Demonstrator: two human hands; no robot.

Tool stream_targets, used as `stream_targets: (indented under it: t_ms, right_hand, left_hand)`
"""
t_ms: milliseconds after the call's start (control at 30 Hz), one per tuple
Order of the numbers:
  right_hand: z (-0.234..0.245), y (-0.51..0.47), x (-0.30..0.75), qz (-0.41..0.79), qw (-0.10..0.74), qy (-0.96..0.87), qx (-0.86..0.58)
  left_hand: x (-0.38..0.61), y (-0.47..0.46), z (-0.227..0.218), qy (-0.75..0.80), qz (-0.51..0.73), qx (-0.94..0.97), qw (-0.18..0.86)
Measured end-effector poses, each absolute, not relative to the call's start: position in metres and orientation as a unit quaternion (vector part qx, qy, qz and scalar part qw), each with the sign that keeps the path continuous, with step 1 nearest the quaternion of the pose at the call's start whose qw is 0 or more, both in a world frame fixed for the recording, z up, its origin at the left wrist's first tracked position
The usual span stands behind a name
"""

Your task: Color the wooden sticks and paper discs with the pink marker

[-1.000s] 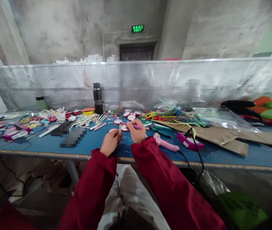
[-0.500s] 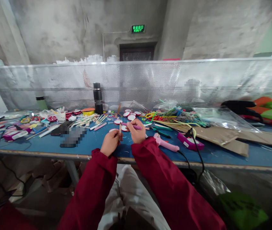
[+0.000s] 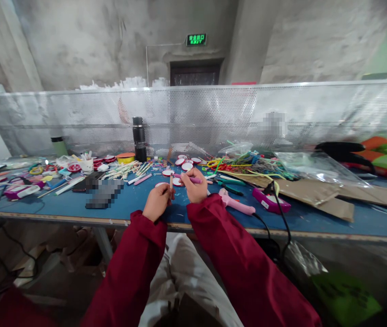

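Above the front of the blue table, my left hand point(image 3: 156, 200) pinches a thin light-brown stick point(image 3: 171, 181) that stands upright from the fingertips. Just right of it, my right hand point(image 3: 196, 187) is closed round a purple pen-like tool point(image 3: 196, 180). The tool's tip points left at the upper part of the stick; whether they touch is too small to tell. Behind the hands lie several round white discs with red rims point(image 3: 187, 166). A pink glue gun point(image 3: 237, 203) rests to the right of my right sleeve.
A black flask point(image 3: 139, 140) stands at the back. Left lie pale sticks point(image 3: 120, 170) and two dark phone-like slabs point(image 3: 102, 194). Green-handled pliers point(image 3: 229, 188), a purple box point(image 3: 270, 200) with a black cable, colourful cords point(image 3: 258, 164) and brown cardboard point(image 3: 307, 193) are on the right.
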State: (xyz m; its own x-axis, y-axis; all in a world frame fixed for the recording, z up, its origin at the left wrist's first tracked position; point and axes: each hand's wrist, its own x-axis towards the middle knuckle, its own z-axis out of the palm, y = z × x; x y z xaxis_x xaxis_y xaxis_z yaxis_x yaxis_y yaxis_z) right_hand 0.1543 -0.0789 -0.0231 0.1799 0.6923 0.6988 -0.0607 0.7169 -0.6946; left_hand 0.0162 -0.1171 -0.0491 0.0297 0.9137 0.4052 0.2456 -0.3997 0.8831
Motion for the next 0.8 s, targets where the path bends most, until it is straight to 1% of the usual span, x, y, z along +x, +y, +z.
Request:
stream_targets:
  t_ms: [800]
  right_hand:
    - [-0.0206, -0.0816, 0.1533, 0.254, 0.714, -0.588, -0.282]
  left_hand:
    - [0.0161, -0.1157, -0.0501, 0.452, 0.531, 0.647, 0.308]
